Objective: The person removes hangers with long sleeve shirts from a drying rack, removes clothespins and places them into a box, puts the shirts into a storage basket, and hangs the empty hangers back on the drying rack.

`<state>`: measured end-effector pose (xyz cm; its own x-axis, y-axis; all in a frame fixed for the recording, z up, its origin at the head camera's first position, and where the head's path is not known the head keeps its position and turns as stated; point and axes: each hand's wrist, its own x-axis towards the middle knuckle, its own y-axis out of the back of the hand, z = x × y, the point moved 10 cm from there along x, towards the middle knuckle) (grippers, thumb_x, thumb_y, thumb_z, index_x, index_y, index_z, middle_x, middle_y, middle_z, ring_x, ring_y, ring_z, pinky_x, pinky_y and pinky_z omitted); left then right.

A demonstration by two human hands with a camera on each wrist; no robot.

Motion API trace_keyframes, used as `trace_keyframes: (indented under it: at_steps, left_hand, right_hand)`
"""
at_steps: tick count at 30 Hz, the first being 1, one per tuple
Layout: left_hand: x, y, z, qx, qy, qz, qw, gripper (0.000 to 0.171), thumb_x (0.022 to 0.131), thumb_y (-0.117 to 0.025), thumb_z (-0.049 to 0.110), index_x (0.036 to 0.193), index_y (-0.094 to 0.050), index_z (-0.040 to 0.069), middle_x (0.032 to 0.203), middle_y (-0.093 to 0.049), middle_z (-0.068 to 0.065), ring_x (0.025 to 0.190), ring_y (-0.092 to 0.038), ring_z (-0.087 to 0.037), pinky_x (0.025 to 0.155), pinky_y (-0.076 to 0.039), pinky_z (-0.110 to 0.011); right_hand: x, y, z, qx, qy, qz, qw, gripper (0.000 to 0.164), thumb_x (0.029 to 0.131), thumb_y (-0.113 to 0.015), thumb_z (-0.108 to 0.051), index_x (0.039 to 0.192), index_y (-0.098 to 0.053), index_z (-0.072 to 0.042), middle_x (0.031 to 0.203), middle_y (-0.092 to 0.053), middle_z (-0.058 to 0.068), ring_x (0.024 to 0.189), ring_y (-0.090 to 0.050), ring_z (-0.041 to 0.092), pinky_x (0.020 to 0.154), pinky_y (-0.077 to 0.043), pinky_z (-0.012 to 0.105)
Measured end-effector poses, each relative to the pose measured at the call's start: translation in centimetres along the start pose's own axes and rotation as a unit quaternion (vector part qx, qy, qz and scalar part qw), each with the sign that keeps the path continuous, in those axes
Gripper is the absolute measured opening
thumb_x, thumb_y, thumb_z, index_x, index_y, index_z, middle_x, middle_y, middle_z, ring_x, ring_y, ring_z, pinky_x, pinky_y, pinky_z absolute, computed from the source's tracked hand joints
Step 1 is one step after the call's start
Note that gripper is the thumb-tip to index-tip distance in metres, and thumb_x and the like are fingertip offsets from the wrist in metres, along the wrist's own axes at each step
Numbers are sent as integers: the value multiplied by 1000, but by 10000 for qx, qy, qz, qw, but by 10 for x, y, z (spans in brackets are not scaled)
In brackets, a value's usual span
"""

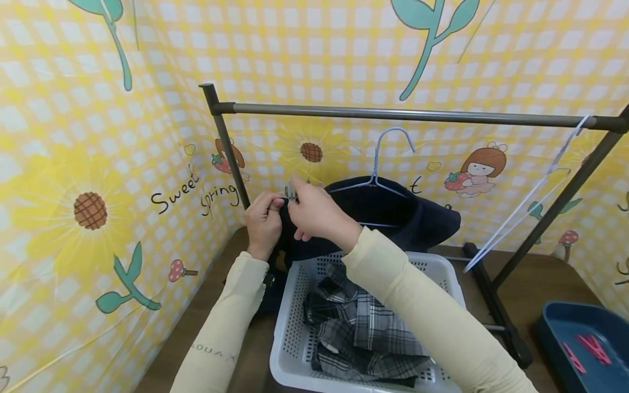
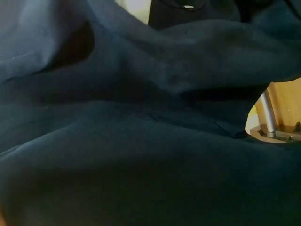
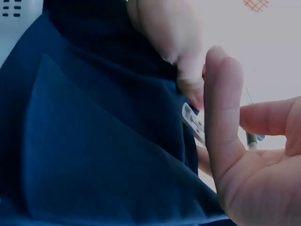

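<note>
A dark navy garment hangs on a pale blue wire hanger, its hook showing below the rack's bar. My left hand grips the garment's left end, thumb bent over the cloth. Close beside it, my right hand pinches a small clear clip at the cloth's edge. The same clip shows as a greyish piece between both hands in the head view. Broad folds of navy cloth fill most of the left wrist view, where the left hand is hidden.
A white basket with a grey plaid garment stands in front. Behind it rises a dark metal rack, a white hanger hanging from its right end. At right is a blue tray with pink clothespins.
</note>
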<state>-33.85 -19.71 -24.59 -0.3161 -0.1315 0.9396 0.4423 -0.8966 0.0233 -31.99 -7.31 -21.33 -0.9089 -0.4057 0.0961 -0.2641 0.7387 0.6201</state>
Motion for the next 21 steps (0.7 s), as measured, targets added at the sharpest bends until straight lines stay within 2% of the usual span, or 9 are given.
trace_keyframes:
  at_steps: [4, 6, 9, 11, 13, 16, 21]
  left_hand:
    - [4, 0, 7, -125, 26, 25, 9999, 8, 86, -67, -11, 78, -66, -8, 70, -59, -19, 62, -53, -30, 62, -39, -29]
    - [8, 1, 19, -169, -28, 48, 9998, 11, 89, -65, -4, 79, -66, -9, 70, -59, -20, 62, -53, -31, 62, -39, -29]
    - [13, 2, 36, -176, -164, 59, 9997, 24, 94, -63, 9, 79, -65, -9, 71, -59, -20, 62, -52, -32, 62, -40, -31]
    - [13, 0, 40, -174, -249, 52, 9995, 26, 94, -62, 11, 79, -64, -9, 70, -58, -21, 62, -52, -33, 62, -40, -34]
    - [10, -1, 35, -153, -296, 59, 9994, 24, 94, -63, 10, 78, -64, -8, 70, -58, -20, 62, -52, -34, 62, -41, -35]
    - [4, -4, 21, -138, -301, 51, 9994, 24, 92, -63, 14, 78, -65, -6, 70, -58, -18, 61, -52, -32, 61, -41, -35]
    - [-2, -7, 8, -54, -195, -41, 9998, 37, 94, -61, 31, 80, -68, -2, 72, -60, -14, 63, -54, -28, 63, -42, -32]
  right_hand:
    - [2, 5, 1, 512, 103, 301, 9982, 58, 106, -48, -6, 159, -26, -10, 133, -56, 20, 66, -70, 27, 62, -58, 42]
    - [2, 8, 4, 679, 128, 453, 9966, 69, 104, -52, -6, 163, -17, -16, 143, -49, 14, 69, -70, 27, 63, -58, 40]
    - [3, 13, 5, 511, 241, 656, 9962, 61, 102, -60, -9, 157, -35, -13, 133, -54, 11, 69, -70, 25, 60, -58, 34]
    - [2, 15, 7, 399, 284, 791, 9957, 53, 101, -64, -12, 151, -46, -13, 127, -56, 8, 69, -69, 24, 59, -57, 33]
    - [1, 16, 9, 317, 324, 894, 9950, 43, 100, -66, -16, 142, -54, -13, 122, -58, 6, 69, -69, 25, 58, -56, 32]
    - [-1, 17, 10, 292, 449, 1028, 9933, 38, 99, -67, -16, 136, -58, -14, 116, -61, 4, 67, -68, 24, 58, -55, 32]
    - [-2, 21, 12, 236, 812, 1464, 9856, 26, 99, -67, -10, 124, -62, -11, 104, -64, 4, 60, -66, 20, 58, -55, 30]
